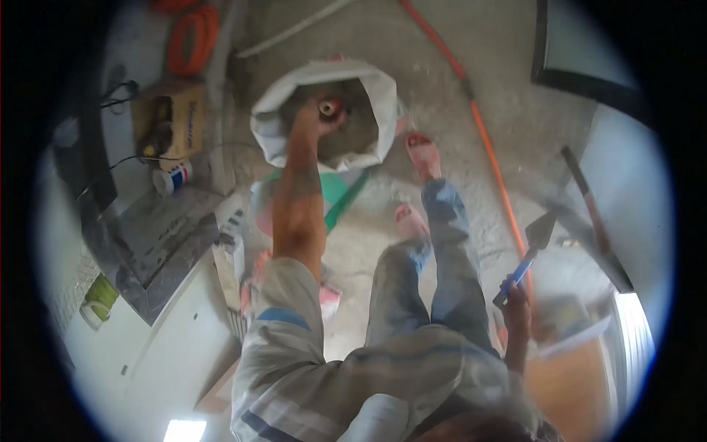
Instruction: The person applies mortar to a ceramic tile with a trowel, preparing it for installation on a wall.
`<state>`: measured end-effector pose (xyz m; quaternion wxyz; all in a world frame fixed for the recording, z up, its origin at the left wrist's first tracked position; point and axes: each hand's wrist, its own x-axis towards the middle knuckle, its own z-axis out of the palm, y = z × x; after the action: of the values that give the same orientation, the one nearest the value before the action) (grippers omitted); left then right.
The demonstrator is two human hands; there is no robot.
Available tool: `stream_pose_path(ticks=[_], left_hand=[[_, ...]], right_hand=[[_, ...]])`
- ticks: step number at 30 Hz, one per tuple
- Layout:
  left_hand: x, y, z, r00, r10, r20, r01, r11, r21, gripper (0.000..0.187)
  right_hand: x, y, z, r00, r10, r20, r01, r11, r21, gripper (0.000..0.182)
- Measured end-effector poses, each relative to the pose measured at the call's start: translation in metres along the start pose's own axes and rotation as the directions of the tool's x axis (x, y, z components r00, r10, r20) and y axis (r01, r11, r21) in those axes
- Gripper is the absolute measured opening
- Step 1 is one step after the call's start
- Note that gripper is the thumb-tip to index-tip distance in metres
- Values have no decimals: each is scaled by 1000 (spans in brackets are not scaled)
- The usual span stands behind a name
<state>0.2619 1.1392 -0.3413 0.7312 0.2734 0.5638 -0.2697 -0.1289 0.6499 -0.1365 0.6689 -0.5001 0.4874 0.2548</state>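
A white sack (384, 110) with its rim rolled down stands on the floor, with grey powdery material inside. My left hand (331, 118) reaches down into its mouth, fingers closed around a reddish thing with a round pale end (327, 108), whose kind I cannot make out. Low at my right side, my right hand (515, 295) grips a trowel (541, 232) by its blue handle, the blade pointing forward and away from the sack. Beside the near side of the sack sits a green thing (335, 190), partly hidden behind my left forearm.
An orange hose (482, 129) runs along the floor right of my feet. At left are a cardboard box (188, 121), a white tub (171, 179) and coiled orange hose (193, 40). A long-handled tool (587, 193) leans at the right wall.
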Motion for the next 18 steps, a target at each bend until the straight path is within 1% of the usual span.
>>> stream_pose_path(ticks=[1, 2, 3, 4, 5, 6, 7, 8, 9, 10, 11, 12, 13, 14, 15, 16, 17, 18], left_hand=[[4, -7, 5, 997, 3, -74, -11, 994, -106, 36], [39, -6, -28, 982, 93, 163, -124, 974, 188, 30], [28, -11, -16, 996, 90, 12, -86, 897, 433, 25], [15, -19, 9, 987, 115, -110, -16, 761, 648, 21], [18, -19, 5, 989, 101, -112, -2, 754, 657, 21], [21, -21, -9, 986, 89, -139, 70, 540, 839, 21], [9, -21, -10, 982, 90, -166, 135, 282, 950, 22], [-4, -16, -11, 981, 89, -174, 143, 277, 950, 22], [-42, -9, 8, 981, 136, -136, 157, -159, 975, 27], [-72, -2, 16, 982, 167, -84, 165, -564, 809, 33], [-93, 1, 9, 980, 177, -89, 176, -570, 803, 33], [-111, 1, 1, 947, 308, 96, 146, -673, 725, 35], [-121, 4, -4, 872, 394, 292, 137, -767, 627, 37], [-123, 12, -9, 872, 391, 294, 138, -773, 619, 37], [-119, 22, -12, 840, 451, 301, 170, -746, 644, 36], [-111, 33, -11, 799, 513, 314, 196, -716, 670, 36], [-99, 39, -7, 792, 515, 329, 191, -720, 668, 36], [-85, 43, -4, 851, 469, 235, 240, -746, 621, 36]], right_hand=[[-2, 4, -1, 999, 33, -9, -33, 999, -1, 29], [-4, 8, -2, 998, 65, -19, -65, 998, -1, 29], [1, 5, 2, 994, 95, -45, -93, 994, 55, 29], [2, -3, 9, 991, 120, -66, -114, 990, 87, 28], [4, -10, 15, 986, 145, -87, -134, 984, 120, 28], [5, -18, 21, 979, 170, -108, -153, 976, 154, 27], [5, -22, 21, 983, 150, -106, -142, 986, 82, 28], [4, -22, 23, 984, 144, -100, -139, 989, 57, 28], [3, -22, 25, 986, 138, -93, -136, 990, 33, 28], [2, -22, 27, 987, 133, -87, -132, 991, 8, 29], [0, -20, 32, 985, 130, -109, -126, 991, 44, 29], [-3, -18, 36, 983, 139, -123, -135, 990, 39, 30], [-7, -15, 40, 980, 147, -137, -144, 989, 35, 30], [-10, -13, 44, 976, 155, -151, -152, 988, 31, 30], [-10, -6, 49, 973, 177, -149, -162, 981, 109, 31], [-9, 6, 50, 977, 163, -135, -144, 980, 139, 31], [-8, 18, 51, 981, 149, -121, -127, 977, 169, 31], [-7, 26, 57, 985, 135, -107, -111, 973, 200, 31]])
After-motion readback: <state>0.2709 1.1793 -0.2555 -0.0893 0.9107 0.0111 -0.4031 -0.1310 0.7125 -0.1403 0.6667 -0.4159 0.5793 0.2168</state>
